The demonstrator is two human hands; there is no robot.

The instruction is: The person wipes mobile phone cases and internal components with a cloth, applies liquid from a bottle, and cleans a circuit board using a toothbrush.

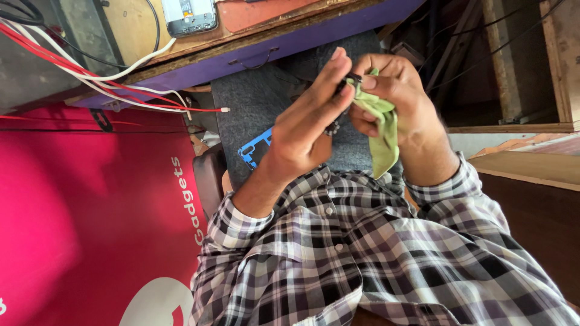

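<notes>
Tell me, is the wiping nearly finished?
Done: cannot tell; the small dark part is mostly hidden. In hand: the left hand holds it while the right hand presses the green cloth on it. Left, maybe: a blue frame lies on the lap and a phone on the bench, both untouched.

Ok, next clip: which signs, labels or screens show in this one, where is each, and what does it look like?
Banner or sign: fills the lower left, beside the person's sleeve; flat red-pink sheet with white lettering and a white rounded shape.
Phone-like device: top edge, lying on the wooden bench; pale rectangular body, partly cut off, whether its screen faces up is unclear.
No packages visible.
</notes>
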